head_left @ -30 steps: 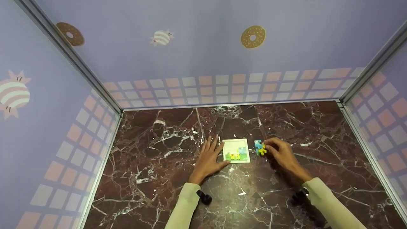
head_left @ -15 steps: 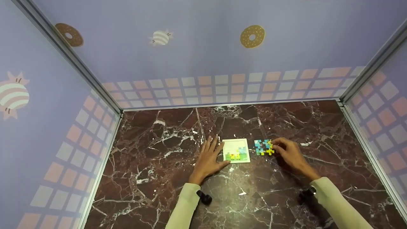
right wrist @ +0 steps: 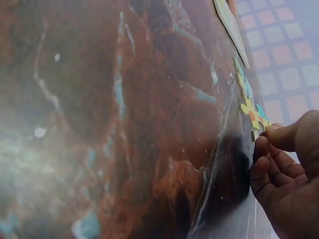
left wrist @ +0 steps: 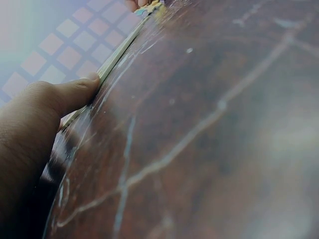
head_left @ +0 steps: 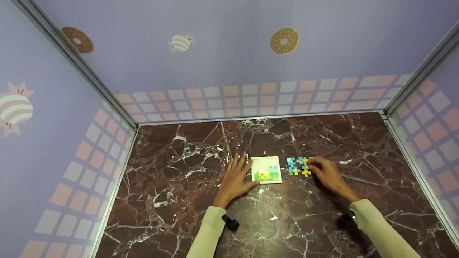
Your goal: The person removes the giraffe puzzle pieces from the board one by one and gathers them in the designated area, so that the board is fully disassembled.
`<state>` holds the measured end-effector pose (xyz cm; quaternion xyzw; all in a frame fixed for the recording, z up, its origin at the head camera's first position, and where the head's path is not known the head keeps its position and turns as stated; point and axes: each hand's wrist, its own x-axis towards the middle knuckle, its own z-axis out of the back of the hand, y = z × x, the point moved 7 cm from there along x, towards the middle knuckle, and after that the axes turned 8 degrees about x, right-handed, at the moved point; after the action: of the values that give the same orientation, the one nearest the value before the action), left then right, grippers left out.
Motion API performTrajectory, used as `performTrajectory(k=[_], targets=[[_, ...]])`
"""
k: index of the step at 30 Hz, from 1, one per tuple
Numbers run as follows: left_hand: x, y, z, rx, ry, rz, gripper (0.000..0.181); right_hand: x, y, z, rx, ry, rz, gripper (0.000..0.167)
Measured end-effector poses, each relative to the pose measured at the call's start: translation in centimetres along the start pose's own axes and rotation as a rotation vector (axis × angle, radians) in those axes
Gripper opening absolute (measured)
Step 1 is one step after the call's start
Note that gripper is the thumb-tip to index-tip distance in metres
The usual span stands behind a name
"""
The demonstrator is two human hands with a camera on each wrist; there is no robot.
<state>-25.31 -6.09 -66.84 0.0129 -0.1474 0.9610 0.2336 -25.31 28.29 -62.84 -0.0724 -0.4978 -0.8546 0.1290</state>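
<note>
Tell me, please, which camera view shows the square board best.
The head view: it shows the square board from above, its face visible. The left wrist view shows only its thin edge; the right wrist view, just a slanted part.

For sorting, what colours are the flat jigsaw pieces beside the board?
Mainly blue and yellow pieces, clearest in head view.

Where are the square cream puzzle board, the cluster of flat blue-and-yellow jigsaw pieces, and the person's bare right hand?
Puzzle board (head_left: 263, 163): head view, bare cream area near its top.
Jigsaw pieces (head_left: 305, 168): head view, yellow part, right of middle.
Right hand (head_left: 326, 173): head view, back of the hand.
</note>
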Motion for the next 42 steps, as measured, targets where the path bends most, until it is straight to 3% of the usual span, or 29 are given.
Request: performTrajectory(k=[20, 31, 42], targets=[[-0.1, 0.0, 0.1, -0.001, 0.005, 0.004, 0.095, 0.4, 0.3, -0.7, -0.073, 0.008, 0.102, 0.013], [-0.1, -0.1, 0.1, -0.001, 0.009, 0.004, 0.094, 0.4, 0.8, -0.7, -0.085, 0.016, 0.094, 0.01], [0.0, -0.1, 0.1, 0.003, 0.006, 0.004, 0.096, 0.3, 2.8, -3.1, -0.056, 0.092, 0.147, 0.015]])
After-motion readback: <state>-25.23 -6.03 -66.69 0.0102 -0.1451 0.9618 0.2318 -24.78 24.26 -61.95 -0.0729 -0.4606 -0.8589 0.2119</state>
